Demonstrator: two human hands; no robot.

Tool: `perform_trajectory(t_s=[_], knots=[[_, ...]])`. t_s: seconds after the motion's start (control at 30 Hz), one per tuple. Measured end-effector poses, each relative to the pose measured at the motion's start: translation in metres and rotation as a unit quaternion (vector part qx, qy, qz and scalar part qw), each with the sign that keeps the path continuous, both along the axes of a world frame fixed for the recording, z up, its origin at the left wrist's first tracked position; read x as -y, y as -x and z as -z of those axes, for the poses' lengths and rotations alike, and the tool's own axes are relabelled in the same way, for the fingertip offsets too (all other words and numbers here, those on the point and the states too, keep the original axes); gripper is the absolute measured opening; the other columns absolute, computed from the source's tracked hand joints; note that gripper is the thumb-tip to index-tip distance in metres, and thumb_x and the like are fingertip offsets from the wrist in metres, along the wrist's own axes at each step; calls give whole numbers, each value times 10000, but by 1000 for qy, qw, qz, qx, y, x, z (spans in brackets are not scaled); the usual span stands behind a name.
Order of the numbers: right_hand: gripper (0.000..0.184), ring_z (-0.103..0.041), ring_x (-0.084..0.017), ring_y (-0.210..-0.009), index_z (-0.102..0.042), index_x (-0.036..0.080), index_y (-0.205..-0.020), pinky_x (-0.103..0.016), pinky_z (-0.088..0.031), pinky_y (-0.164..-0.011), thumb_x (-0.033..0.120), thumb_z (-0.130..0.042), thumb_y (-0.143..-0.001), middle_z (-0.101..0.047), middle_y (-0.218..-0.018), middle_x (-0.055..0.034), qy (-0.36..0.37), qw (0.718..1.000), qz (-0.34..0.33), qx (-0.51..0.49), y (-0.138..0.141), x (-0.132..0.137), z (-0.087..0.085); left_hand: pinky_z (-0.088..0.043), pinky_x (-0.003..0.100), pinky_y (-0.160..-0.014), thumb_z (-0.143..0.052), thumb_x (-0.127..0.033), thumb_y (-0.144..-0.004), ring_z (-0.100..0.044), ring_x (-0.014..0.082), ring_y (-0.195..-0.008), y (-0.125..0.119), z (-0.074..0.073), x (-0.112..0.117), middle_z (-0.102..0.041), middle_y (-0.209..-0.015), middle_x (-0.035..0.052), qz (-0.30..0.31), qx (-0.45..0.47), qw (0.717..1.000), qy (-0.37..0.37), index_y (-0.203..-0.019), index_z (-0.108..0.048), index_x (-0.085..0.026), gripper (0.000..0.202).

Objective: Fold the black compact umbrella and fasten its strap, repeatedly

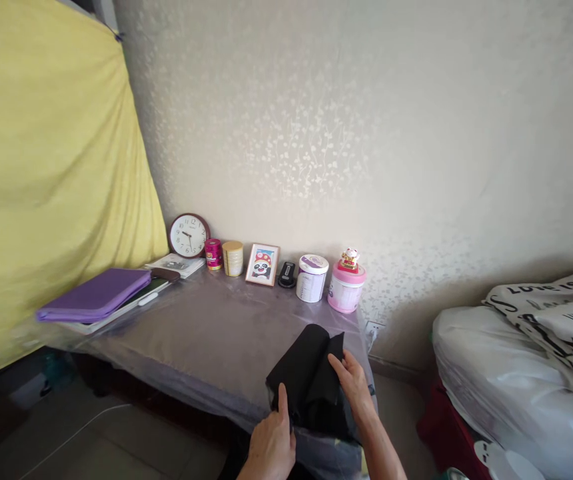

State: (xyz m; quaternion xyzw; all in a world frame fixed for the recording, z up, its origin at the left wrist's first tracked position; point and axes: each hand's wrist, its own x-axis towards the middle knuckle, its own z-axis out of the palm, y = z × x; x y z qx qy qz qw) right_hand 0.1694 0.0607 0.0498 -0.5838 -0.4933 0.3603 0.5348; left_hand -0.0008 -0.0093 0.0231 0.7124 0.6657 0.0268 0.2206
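Observation:
A folded black cloth (pixel 302 373) lies at the near right corner of a table covered in clear plastic (pixel 206 333). My left hand (pixel 272 437) rests at the cloth's near edge with its thumb raised against the fabric and the other fingers curled under. My right hand (pixel 354 383) lies on the cloth's right side, fingers stretched flat over a fold. Both hands touch the cloth.
Along the wall stand a round clock (pixel 189 235), a pink tin (pixel 213 254), a yellow tin (pixel 233 258), a framed panda picture (pixel 262 264), a white canister (pixel 312 277) and a pink jar (pixel 346 287). A purple folder (pixel 94 295) lies left. Yellow curtain (pixel 41 167) left, printed bedding (pixel 541 360) right.

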Motion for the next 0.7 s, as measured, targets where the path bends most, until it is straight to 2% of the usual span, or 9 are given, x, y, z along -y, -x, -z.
perform_trajectory(t_s=[0.13, 0.3, 0.43, 0.6, 0.7], knots=[[418, -562, -158, -592, -635, 152, -861, -244, -444, -522, 500, -617, -631, -611, -619, 4, -17, 999, -14, -23, 24, -18, 1, -443, 342, -781, -421, -131, -787, -594, 251, -916, -1, -3, -1, -632, -997, 143, 4, -7, 1000, 4, -1385, -30, -62, 717], [384, -585, -175, -611, -635, 151, -867, -255, -457, -541, 463, -609, -645, -628, -631, -12, -7, 1000, -24, 2, 45, -36, 11, -447, 325, -781, -421, -114, -768, -602, 246, -918, 0, -4, -2, -628, -1014, 161, 11, -8, 1000, 11, -1381, -32, -51, 728], [384, -622, -211, -723, -632, 155, -943, -277, -477, -615, 426, -582, -675, -664, -717, -40, 3, 998, -18, 54, 52, -45, 21, -452, 340, -787, -428, -117, -767, -600, 255, -928, 0, -5, -4, -624, -1022, 170, 21, -15, 1000, 13, -1378, -45, -39, 725], [456, -621, -237, -878, -583, 125, -1080, -294, -462, -735, 373, -566, -698, -676, -865, -96, 43, 984, 2, 173, 53, -52, 24, -458, 352, -793, -418, -168, -800, -606, 254, -910, 2, -3, -4, -631, -994, 160, 21, -15, 1000, -5, -1380, -83, -33, 683], [466, -631, -220, -830, -549, 121, -1123, -290, -455, -722, 370, -533, -730, -678, -861, -93, 67, 977, -22, 202, 52, -52, 23, -467, 335, -783, -387, -223, -828, -601, 238, -924, 8, 2, 2, -582, -1105, 172, 19, -15, 999, -41, -1384, -133, -59, 632]])
